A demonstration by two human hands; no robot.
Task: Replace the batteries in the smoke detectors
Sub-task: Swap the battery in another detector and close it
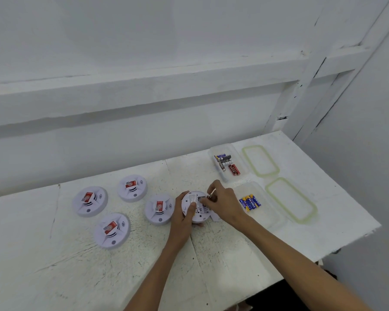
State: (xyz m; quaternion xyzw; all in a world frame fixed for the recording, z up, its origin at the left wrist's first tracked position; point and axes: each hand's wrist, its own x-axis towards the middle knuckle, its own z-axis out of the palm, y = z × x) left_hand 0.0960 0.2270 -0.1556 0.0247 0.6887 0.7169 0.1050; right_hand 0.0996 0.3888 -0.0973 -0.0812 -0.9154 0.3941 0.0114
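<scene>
While we've got the flipped detector (197, 207) back-up mid-table, we judge this as one of five in progress. The four other detectors (112, 230) sit face-up toward the left edge. Left hand (183, 217) grips its rim. Right hand (221, 199) fingers curl at the battery bay; can't tell if they pinch a cell. Blue batteries (249, 202) lie near the right edge.

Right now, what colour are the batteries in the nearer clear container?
Blue and yellow batteries, best seen in the head view.

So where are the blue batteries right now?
Head view, right side: the blue batteries lie in the nearer clear container, just right of the right hand.
</scene>
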